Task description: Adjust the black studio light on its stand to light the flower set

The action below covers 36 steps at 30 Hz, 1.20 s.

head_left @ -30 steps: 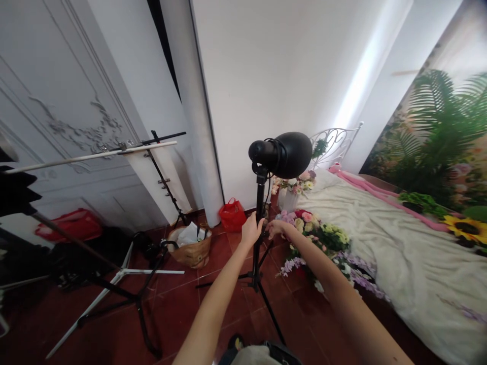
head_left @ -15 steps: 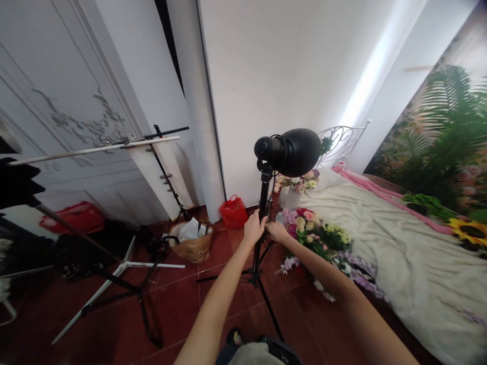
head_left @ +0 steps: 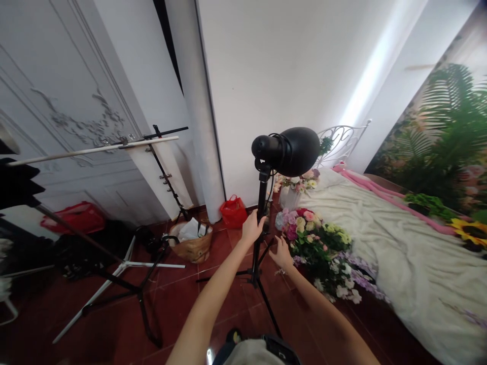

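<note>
A black lamp (head_left: 299, 151) tops an upright black stand (head_left: 262, 195) in the middle of the view, its legs spread on the red tiled floor. My left hand (head_left: 252, 227) is wrapped round the stand's pole, below the lamp head. Just right of the pole and lower down, my right hand (head_left: 282, 253) has its fingers apart and holds nothing. A dark cable hangs from the lamp beside the pole. Bunches of flowers (head_left: 304, 228) lie to the right of my right hand.
On the right is a bed with a cream cover (head_left: 403, 243). A wicker basket (head_left: 194, 246) and a red bag (head_left: 233, 212) stand behind the lamp stand, to the left. Farther left are other stands with white legs (head_left: 152, 265) and a red case (head_left: 76, 218).
My right hand has come off the pole, moved down and a little right, and opened. My left hand stays on the pole. The lamp has shifted very slightly left.
</note>
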### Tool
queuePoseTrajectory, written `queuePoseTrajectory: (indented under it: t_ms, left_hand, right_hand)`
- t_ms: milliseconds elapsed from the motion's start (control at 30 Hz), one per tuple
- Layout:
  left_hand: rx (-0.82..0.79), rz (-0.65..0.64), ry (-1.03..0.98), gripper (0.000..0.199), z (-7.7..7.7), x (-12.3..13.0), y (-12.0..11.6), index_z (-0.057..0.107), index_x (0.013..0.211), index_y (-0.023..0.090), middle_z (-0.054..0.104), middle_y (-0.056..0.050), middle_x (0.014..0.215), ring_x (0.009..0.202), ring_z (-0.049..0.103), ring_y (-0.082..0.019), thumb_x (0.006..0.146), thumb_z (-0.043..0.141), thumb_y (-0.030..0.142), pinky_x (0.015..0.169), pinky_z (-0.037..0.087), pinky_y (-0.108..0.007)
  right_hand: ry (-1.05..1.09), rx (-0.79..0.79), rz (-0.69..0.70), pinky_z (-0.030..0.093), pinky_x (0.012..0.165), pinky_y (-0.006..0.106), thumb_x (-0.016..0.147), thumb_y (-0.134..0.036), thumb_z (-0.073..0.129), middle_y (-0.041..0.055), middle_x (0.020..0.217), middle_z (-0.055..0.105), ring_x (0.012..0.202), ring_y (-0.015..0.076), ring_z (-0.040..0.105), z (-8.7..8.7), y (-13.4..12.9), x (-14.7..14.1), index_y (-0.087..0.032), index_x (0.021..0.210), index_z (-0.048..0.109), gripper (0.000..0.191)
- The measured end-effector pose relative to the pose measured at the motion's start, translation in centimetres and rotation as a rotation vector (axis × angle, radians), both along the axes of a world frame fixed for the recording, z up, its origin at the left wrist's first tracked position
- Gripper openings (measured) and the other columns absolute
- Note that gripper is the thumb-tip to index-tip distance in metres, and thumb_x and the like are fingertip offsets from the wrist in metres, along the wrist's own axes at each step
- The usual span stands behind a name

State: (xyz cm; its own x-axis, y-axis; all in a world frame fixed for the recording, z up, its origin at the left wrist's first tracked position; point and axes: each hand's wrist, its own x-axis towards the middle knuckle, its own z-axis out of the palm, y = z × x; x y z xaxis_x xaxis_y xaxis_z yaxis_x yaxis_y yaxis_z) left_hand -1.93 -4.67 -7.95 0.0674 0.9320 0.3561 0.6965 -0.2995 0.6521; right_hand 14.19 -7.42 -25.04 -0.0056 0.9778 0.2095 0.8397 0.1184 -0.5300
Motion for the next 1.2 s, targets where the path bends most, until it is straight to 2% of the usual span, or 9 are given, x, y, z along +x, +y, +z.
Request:
queuePoseTrajectory:
  t_ms: [167, 267, 367, 567, 667, 800, 933, 1067, 1200]
  left_hand:
    - [-0.102, -0.279, -0.342, 0.034, 0.7, -2.2, 1.5, 0.05, 0.112, 0.019, 0.062, -0.008, 0.111, 0.099, 0.06, -0.016, 0.082, 0.053, 0.035, 0.087, 0.048, -0.031]
    - [-0.215, -0.254, -0.574, 0.031, -0.8, -4.0, 2.6, 0.051, 0.113, 0.017, 0.063, -0.011, 0.112, 0.097, 0.062, -0.016, 0.086, 0.043, 0.03, 0.083, 0.05, -0.032]
    - [-0.276, -0.109, -0.621, 0.026, -4.3, -5.4, 3.3, 0.054, 0.105, 0.016, 0.065, -0.01, 0.105, 0.091, 0.063, -0.014, 0.086, 0.038, 0.022, 0.08, 0.051, -0.033]
    - [-0.375, -0.037, -0.398, 0.025, -11.0, -5.8, 2.6, 0.056, 0.09, 0.013, 0.066, -0.008, 0.096, 0.093, 0.062, -0.013, 0.071, 0.049, -0.001, 0.088, 0.047, -0.033]
    - [-0.394, -0.147, -0.386, 0.029, -12.3, -4.4, 2.4, 0.056, 0.092, 0.012, 0.065, -0.01, 0.102, 0.097, 0.06, -0.015, 0.065, 0.06, 0.001, 0.09, 0.046, -0.034]
    - [-0.294, -0.226, -0.49, 0.044, -12.4, -2.0, 3.0, 0.053, 0.104, 0.014, 0.062, -0.01, 0.112, 0.101, 0.059, -0.017, 0.063, 0.068, 0.009, 0.091, 0.046, -0.036]
    - [-0.248, -0.207, -0.54, 0.038, -11.2, -0.5, 3.7, 0.056, 0.103, 0.012, 0.065, -0.01, 0.105, 0.093, 0.061, -0.019, 0.066, 0.066, 0.016, 0.085, 0.049, -0.036]
    - [-0.237, -0.129, -0.626, 0.028, -10.4, 0.3, 3.8, 0.061, 0.087, 0.013, 0.068, -0.007, 0.085, 0.077, 0.063, -0.017, 0.068, 0.066, 0.032, 0.073, 0.051, -0.032]
    - [-0.281, -0.047, -0.741, 0.035, -10.7, 1.0, 3.8, 0.061, 0.071, 0.013, 0.063, -0.004, 0.064, 0.06, 0.059, -0.015, 0.062, 0.069, 0.046, 0.058, 0.049, -0.026]
  right_hand:
    - [0.193, 0.136, 0.135, 0.03, 0.105, 0.04, 0.068, -0.042, 0.066, 0.0126, 0.139, 0.037, 0.128, 0.0262, 0.033, 5.2, 2.0, -2.2, -0.019, 0.136, 0.03, 0.08]
    - [0.321, 0.114, 0.138, 0.039, 0.096, 0.036, 0.067, -0.044, 0.068, 0.0113, 0.12, 0.054, 0.118, 0.0263, 0.045, 7.5, 3.3, -4.3, -0.02, 0.119, 0.048, 0.06]
    - [0.377, 0.024, 0.085, 0.046, 0.079, 0.027, 0.068, -0.042, 0.067, 0.0092, 0.097, 0.062, 0.105, 0.0257, 0.054, 8.0, 4.9, -6.1, -0.02, 0.088, 0.058, 0.031]
    - [0.313, -0.122, -0.009, 0.045, 0.064, 0.024, 0.064, -0.039, 0.07, 0.0103, 0.078, 0.065, 0.088, 0.0267, 0.062, 7.0, 7.3, -6.9, -0.019, 0.07, 0.057, 0.024]
    - [0.376, -0.131, -0.025, 0.045, 0.061, 0.025, 0.062, -0.031, 0.071, 0.01, 0.072, 0.066, 0.078, 0.0259, 0.064, 7.2, 7.7, -7.1, -0.019, 0.065, 0.058, 0.018]
    - [0.433, -0.045, -0.14, 0.047, 0.059, 0.026, 0.06, -0.028, 0.07, 0.0098, 0.07, 0.067, 0.07, 0.0244, 0.064, 9.3, 7.6, -8.0, -0.018, 0.065, 0.06, 0.016]
    - [0.576, 0.149, -0.168, 0.048, 0.058, 0.025, 0.061, -0.029, 0.069, 0.0095, 0.068, 0.067, 0.064, 0.021, 0.063, 14.5, 8.0, -8.9, -0.015, 0.066, 0.06, 0.017]
    - [0.734, 0.289, -0.087, 0.048, 0.055, 0.024, 0.065, -0.033, 0.064, 0.0057, 0.055, 0.063, 0.055, 0.0167, 0.06, 21.8, 9.4, -9.2, -0.013, 0.062, 0.059, 0.022]
    - [0.783, 0.419, -0.091, 0.044, 0.045, 0.022, 0.063, -0.038, 0.064, 0.0022, 0.051, 0.059, 0.046, 0.0135, 0.055, 28.7, 10.8, -9.1, -0.012, 0.064, 0.058, 0.027]
